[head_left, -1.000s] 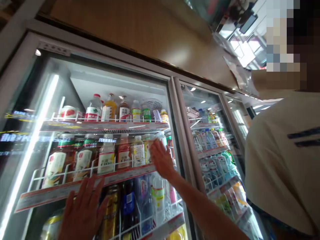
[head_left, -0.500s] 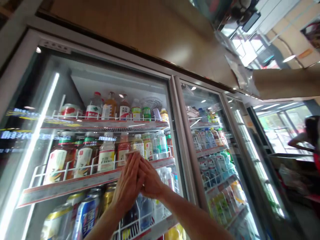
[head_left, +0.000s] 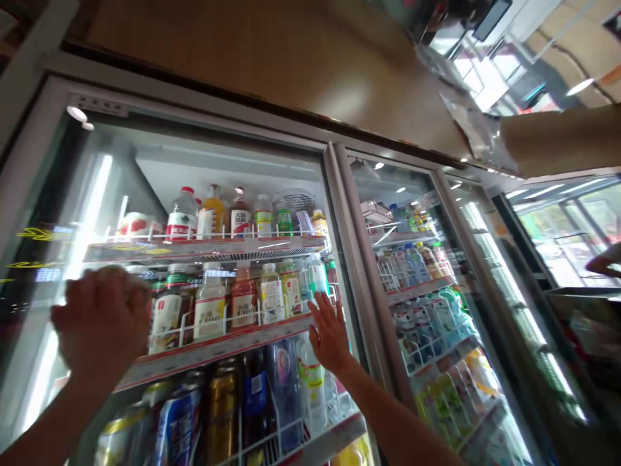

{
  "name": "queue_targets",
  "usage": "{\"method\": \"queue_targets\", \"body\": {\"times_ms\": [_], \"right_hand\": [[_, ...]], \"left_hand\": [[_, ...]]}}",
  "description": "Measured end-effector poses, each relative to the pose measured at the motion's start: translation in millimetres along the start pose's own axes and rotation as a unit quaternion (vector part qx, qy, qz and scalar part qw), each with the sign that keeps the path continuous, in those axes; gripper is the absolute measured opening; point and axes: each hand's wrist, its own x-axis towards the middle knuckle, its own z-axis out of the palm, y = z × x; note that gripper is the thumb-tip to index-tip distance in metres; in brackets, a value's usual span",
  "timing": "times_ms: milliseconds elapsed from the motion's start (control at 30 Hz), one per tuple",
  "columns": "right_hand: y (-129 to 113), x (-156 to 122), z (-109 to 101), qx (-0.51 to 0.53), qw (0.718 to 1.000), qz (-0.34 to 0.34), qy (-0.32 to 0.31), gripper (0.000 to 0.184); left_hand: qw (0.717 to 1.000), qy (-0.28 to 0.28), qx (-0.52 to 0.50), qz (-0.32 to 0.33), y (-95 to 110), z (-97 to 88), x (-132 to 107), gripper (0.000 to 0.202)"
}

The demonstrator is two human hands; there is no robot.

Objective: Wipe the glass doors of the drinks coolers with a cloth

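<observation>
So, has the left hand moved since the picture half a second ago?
Yes. It was joined with the right hand near the middle of the glass door; now the left hand is far to the left, away from the door post.

Silver-grey frame on the cooler door (head_left: 334, 213). Red-and-white price strip (head_left: 213, 349) along the middle shelf, white wire rack (head_left: 228, 320) over it. Orange juice bottle (head_left: 214, 210) beside a red-labelled water bottle (head_left: 183, 213). Gold can (head_left: 222, 414), blue-and-white can (head_left: 177, 421). Brown wood-grain panel (head_left: 272, 71) above.
</observation>
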Motion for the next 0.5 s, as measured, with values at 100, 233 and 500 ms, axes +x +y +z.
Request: {"method": "queue_targets", "body": {"times_ms": [100, 233, 500], "right_hand": [[0, -1, -1, 0.000, 1.000, 0.006, 0.000, 0.047], [3, -2, -3, 0.002, 1.000, -0.006, 0.003, 0.049], [3, -3, 0, -0.002, 1.000, -0.004, -0.001, 0.051]], "left_hand": [[0.999, -0.002, 0.037, -0.003, 17, -0.3, -9, 0.044], [0.947, -0.054, -0.077, 0.306, 86, 28.8, -67, 0.036], [0.999, 0.014, 0.038, 0.014, -27, -11.1, -5, 0.047]]}}
